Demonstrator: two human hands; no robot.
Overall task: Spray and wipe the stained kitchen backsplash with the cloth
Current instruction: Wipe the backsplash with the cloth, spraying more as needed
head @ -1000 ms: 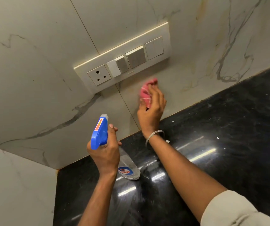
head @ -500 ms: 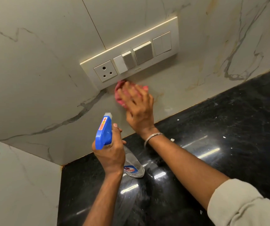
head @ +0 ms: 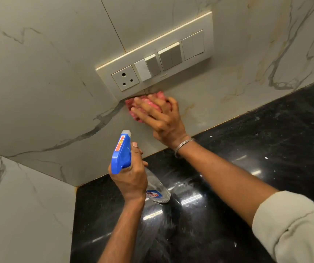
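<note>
Since the earlier frame the cloth (head: 131, 106) has been swept leftward along the backsplash (head: 48, 92), up to the lower edge of the switch plate (head: 173, 72). Above the rear left corner of the counter (head: 247, 149) the spray bottle (head: 121, 152) is clenched at its neck by the left grip (head: 131, 177). The cloth, above the rear edge, is pinned to the tile under the spread fingers of the right grip (head: 160, 118). Soft, light and bunched, it is judged best held broadly over its middle

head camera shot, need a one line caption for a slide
Right hand presses a pink cloth to the backsplash below the switch panel while the left hand holds a spray bottle.
</note>
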